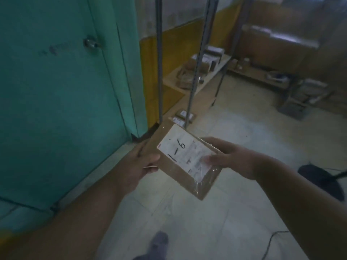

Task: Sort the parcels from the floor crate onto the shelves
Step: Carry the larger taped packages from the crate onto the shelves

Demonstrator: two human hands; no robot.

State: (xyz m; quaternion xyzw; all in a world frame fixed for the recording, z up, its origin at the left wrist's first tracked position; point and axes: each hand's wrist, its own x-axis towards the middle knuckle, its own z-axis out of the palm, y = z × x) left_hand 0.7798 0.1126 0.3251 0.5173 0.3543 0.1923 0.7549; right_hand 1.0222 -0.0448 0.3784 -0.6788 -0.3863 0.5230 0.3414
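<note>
Both hands hold one flat brown cardboard parcel (185, 166) above the pale tiled floor (234, 128), tilted so its white label (185, 155) faces up; the handwritten mark "1-6" is readable, the printed text beside it is too blurred to read. The left hand (142, 162) grips the parcel's left edge — thumb curled over the top face, the other fingers hidden underneath. The right hand (231, 158) holds the right side, its thumb pressed flat on the label's corner and the fingers curled around the far edge. Clear tape shines along the parcel's lower corner.

Ahead stands a metal-post shelf rack with wooden boards (197, 79); small brown boxes (189, 76) lie on its low board, and two more labelled boxes (183, 117) sit on the floor-level board, partly behind a post. A teal metal door (56, 91) with a round knob fills the left. Farther right, a grey plastic crate (304, 98) sits on the floor, its contents too blurred to tell. A dark round stand base (323, 181) is cut off at the right edge, and a grey-shod foot (158, 243) shows at the bottom.
</note>
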